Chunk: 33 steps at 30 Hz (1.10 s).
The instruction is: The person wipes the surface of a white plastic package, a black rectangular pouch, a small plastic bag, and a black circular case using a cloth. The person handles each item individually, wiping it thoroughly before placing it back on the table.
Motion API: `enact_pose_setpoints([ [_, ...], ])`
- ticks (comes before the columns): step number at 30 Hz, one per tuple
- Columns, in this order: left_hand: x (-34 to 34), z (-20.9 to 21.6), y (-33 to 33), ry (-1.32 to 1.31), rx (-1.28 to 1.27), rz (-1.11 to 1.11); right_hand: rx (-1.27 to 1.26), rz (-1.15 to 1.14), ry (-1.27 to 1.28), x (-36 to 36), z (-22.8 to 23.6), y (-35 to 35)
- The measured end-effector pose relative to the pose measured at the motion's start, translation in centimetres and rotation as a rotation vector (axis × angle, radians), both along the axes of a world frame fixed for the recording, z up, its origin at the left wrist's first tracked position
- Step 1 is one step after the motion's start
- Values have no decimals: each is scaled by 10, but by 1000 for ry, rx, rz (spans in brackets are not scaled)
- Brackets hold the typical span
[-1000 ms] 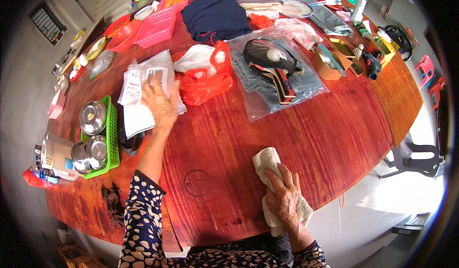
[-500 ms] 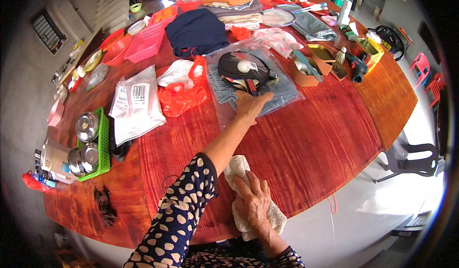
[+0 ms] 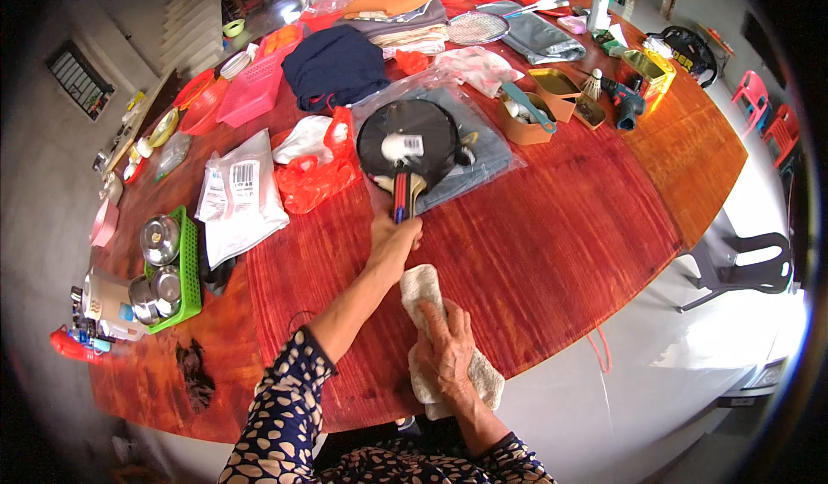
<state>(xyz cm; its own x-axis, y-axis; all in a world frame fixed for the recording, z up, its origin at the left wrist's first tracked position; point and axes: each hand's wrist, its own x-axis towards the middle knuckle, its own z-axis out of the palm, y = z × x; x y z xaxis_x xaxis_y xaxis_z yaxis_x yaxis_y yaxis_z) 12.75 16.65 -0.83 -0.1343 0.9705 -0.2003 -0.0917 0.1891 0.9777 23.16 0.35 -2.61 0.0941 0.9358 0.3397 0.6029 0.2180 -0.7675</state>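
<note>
My left hand (image 3: pixel 395 241) is closed around the handles of table tennis paddles (image 3: pixel 407 136). Their round black blades, in a dark see-through cover with a white ball and a small barcode label, are raised at the near side of a clear plastic bag of folded grey-blue cloth (image 3: pixel 483 152). Below, near the table's front edge, my right hand (image 3: pixel 447 350) rests on a folded cream towel (image 3: pixel 424 287), its fingers bent over the fabric. The towel lies partly over the edge.
Left of the bag lie a red plastic bag (image 3: pixel 315 182) and a white mailing bag (image 3: pixel 241 195). A green basket (image 3: pixel 185 260) of steel pots stands at far left. To the right are an orange-brown box (image 3: pixel 526 128) and a cordless drill (image 3: pixel 623 100). A grey chair (image 3: pixel 742 268) stands beyond the edge.
My left hand has closed on the paddle handles and drawn them toward me, lifting the blades more upright. My right hand stays on the towel. The view has shifted slightly.
</note>
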Motion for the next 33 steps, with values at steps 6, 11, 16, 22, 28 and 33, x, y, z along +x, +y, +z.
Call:
enact_pose_setpoints([
  [6, -61, -5, -128, 37, -21, 30, 61, -112, 354, 0, -9, -3],
  [11, -102, 7, -207, 55, -92, -26, 188, -162, 452, 13, -23, -2],
  [16, -126, 15, -262, 217, -176, -180, 37, -131, 575, 19, 2, -5],
  [22, -137, 19, -281, 198, -183, -284, 156, 277, -10, -35, 42, -27],
  [28, -145, 11, -281, 365, -125, -398, 37, 127, -179, -46, 25, 2],
  [33, -147, 14, -276, 424, -113, -461, -9, -20, -225, -38, 4, 47],
])
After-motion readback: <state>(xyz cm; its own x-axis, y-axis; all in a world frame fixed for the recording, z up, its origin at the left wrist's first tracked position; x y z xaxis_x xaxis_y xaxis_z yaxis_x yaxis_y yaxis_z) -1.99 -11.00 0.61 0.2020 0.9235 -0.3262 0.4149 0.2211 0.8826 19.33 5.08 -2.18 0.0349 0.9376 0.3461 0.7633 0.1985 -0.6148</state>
